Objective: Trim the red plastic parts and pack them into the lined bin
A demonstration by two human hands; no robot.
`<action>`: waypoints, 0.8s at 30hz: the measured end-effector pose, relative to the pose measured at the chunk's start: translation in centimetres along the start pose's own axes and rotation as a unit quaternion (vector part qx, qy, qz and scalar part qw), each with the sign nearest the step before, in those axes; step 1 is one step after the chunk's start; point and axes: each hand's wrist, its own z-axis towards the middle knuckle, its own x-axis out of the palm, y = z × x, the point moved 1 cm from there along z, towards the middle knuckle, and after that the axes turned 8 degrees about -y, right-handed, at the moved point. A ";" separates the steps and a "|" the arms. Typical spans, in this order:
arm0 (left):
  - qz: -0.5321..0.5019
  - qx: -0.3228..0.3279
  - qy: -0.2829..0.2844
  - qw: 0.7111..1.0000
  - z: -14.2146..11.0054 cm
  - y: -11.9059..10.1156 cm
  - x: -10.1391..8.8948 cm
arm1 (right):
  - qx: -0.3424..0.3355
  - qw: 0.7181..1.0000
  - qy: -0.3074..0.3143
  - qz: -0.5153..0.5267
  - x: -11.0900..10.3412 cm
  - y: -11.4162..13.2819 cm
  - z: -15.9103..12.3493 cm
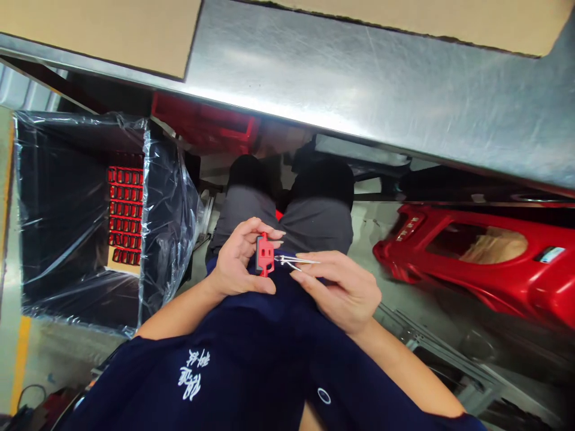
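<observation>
Over my lap, my left hand (245, 257) grips a small red plastic part (266, 252) with a black strip along its left side. The fingers hold its upper end and the thumb lies by its lower end. Facing it from the right, my right hand (341, 287) is closed on slim silver nippers (287, 260) with two thin, slightly spread handles. The nippers' jaws point left, close to the part's right edge; whether they touch it I cannot tell.
On my left stands a dark bin (146, 239) lined with clear plastic, with rows of red-and-black parts (126, 209) inside. A metal table (314, 72) bearing cardboard sheets (99, 36) runs ahead of my knees. A large glossy red moulding (485, 251) lies to the right.
</observation>
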 end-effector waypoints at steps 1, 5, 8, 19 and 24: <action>-0.012 -0.010 -0.004 1.000 0.0 -0.1 0.0 | 0.011 1.000 -0.013 0.003 0.0 -0.1 0.3; 0.003 0.001 -0.029 1.000 0.1 -0.9 -0.4 | -0.008 0.999 0.015 0.031 -0.3 0.4 1.7; 0.028 0.025 -0.036 0.999 0.0 -1.2 -0.6 | -0.066 0.993 0.094 0.017 -0.4 1.3 2.3; 0.140 0.142 0.043 0.979 -0.3 -1.5 -0.2 | -0.122 0.984 0.132 -0.013 -0.7 1.3 1.2; 0.159 0.166 0.054 0.972 0.1 -1.9 0.4 | -0.117 0.987 0.112 0.010 -0.8 0.9 0.5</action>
